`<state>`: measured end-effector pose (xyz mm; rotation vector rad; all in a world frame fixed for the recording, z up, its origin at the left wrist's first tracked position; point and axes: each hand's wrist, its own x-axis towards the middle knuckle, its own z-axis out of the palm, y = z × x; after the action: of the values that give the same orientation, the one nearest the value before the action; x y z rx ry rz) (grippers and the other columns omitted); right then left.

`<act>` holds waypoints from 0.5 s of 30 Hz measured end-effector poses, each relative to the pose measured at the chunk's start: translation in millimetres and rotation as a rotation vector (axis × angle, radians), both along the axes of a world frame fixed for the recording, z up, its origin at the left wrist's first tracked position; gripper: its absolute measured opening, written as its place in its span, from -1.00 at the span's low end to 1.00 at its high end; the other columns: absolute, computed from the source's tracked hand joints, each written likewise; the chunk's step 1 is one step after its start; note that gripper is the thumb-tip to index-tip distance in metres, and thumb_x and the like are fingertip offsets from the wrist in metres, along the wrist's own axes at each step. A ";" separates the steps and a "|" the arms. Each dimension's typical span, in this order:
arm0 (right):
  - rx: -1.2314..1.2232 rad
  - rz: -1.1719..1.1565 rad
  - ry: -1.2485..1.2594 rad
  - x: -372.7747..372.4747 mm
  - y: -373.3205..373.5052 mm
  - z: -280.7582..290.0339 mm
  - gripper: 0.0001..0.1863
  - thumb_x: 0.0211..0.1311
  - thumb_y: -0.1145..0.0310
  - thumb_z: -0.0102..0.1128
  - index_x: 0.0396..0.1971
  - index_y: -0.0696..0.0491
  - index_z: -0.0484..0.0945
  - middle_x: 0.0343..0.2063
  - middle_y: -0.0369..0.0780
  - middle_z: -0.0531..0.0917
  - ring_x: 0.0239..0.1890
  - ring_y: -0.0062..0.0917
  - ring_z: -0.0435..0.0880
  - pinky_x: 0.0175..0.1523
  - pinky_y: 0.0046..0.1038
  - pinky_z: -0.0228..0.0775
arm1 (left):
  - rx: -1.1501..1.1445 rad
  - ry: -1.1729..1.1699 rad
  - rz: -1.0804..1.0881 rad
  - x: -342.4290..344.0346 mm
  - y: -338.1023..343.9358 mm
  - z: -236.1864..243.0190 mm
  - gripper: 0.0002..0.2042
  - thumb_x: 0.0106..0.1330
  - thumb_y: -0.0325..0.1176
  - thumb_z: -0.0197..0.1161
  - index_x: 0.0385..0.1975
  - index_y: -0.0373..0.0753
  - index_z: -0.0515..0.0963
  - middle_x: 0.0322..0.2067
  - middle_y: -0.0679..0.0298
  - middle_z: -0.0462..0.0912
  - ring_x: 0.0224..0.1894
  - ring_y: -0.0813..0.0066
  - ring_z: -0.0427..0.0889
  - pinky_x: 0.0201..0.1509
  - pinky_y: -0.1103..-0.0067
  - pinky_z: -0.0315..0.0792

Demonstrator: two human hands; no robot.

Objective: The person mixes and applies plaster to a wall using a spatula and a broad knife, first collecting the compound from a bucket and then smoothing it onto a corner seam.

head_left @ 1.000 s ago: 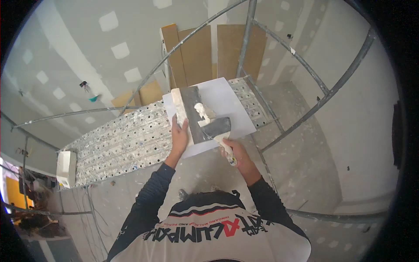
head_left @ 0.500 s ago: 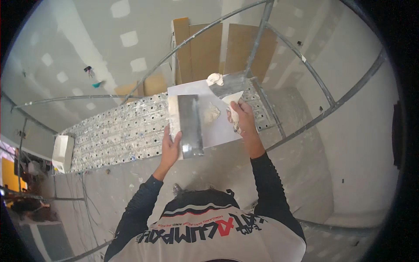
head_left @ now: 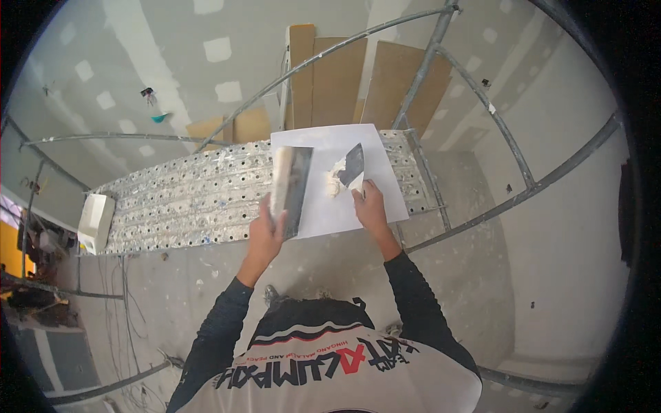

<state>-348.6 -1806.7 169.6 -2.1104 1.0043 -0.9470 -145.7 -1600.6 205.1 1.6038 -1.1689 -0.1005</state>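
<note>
Your left hand (head_left: 265, 230) is closed around the near end of the pale back of a wide blade (head_left: 299, 189), your thumb along its right side. That blade is blurred; it slants over the left part of a white sheet (head_left: 385, 179), which covers the platform (head_left: 186, 196) toward its right end and reaches its near edge. Your right hand (head_left: 372, 206) grips a putty knife (head_left: 354, 165), most of its handle hidden in your fist, the dark blade pointing toward the platform's far edge. A clump of off-white filler (head_left: 334, 180) clings along the knife's left side, between the two tools and apart from the wide blade; you cannot tell here whether it touches the sheet below. Your two hands are well apart, both near the platform's near edge.

At the platform's left end sits a white trough (head_left: 95, 221), well away from your tools. Beyond the far edge, brown boards (head_left: 337, 86) lean by the wall (head_left: 179, 62), behind a grey metal rail (head_left: 275, 84).
</note>
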 end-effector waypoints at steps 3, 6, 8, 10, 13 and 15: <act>0.367 -0.030 -0.108 0.5 8.6 19.5 -0.82 0.21 0.46 0.16 -0.38 0.29 0.43 -0.45 0.01 0.56 -0.38 -0.09 0.57 -0.21 -0.20 0.40 | 0.216 -0.397 -0.045 -15.3 -24.5 9.8 -0.63 0.33 -0.35 0.18 0.09 -0.34 0.36 -0.50 -0.01 0.59 -0.48 0.04 0.62 -0.45 0.27 0.47; 0.582 -0.005 -0.250 3.6 17.4 31.5 -0.79 0.23 0.41 0.18 -0.42 0.28 0.44 -0.56 -0.04 0.57 -0.56 -0.25 0.59 -0.39 -0.28 0.43 | 0.161 -0.442 -0.121 -36.7 -48.1 17.1 -0.66 0.33 -0.36 0.18 0.04 -0.33 0.38 -0.52 0.01 0.58 -0.48 0.05 0.61 -0.44 0.27 0.49; 0.574 0.023 -0.327 4.0 18.8 26.3 -0.78 0.24 0.40 0.19 -0.44 0.26 0.45 -0.61 -0.08 0.57 -0.63 -0.34 0.58 -0.48 -0.33 0.43 | 0.125 -0.479 -0.142 -47.2 -60.4 14.4 -0.67 0.32 -0.38 0.18 0.03 -0.32 0.38 -0.54 0.02 0.56 -0.49 0.05 0.60 -0.45 0.27 0.49; 0.230 -0.061 -0.268 1.7 15.5 11.0 -0.80 0.24 0.40 0.19 -0.44 0.24 0.47 -0.62 -0.12 0.56 -0.65 -0.51 0.57 -0.56 -0.39 0.40 | 0.106 -0.481 -0.182 -54.8 -72.6 6.2 -0.66 0.32 -0.38 0.18 0.04 -0.34 0.35 -0.55 0.01 0.56 -0.49 0.05 0.60 -0.46 0.28 0.48; 0.438 -0.052 -0.350 -6.2 27.1 22.6 -0.80 0.23 0.39 0.20 -0.42 0.23 0.48 -0.59 -0.08 0.57 -0.61 -0.49 0.59 -0.53 -0.35 0.41 | 0.155 -0.517 -0.148 -53.8 -82.5 3.5 -0.64 0.31 -0.40 0.18 0.05 -0.35 0.32 -0.56 0.01 0.56 -0.50 0.04 0.60 -0.45 0.27 0.48; 0.447 -0.064 -0.373 -15.4 38.4 34.1 -0.80 0.23 0.39 0.20 -0.40 0.24 0.48 -0.59 -0.08 0.57 -0.61 -0.49 0.58 -0.53 -0.35 0.40 | 0.164 -0.510 -0.157 -50.1 -85.6 3.1 -0.65 0.31 -0.40 0.18 0.04 -0.35 0.32 -0.56 0.01 0.56 -0.50 0.02 0.60 -0.45 0.25 0.48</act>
<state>-363.9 -1768.2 203.7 -1.4778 0.9823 -0.9921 -195.8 -1686.2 208.2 1.7339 -1.7167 0.1231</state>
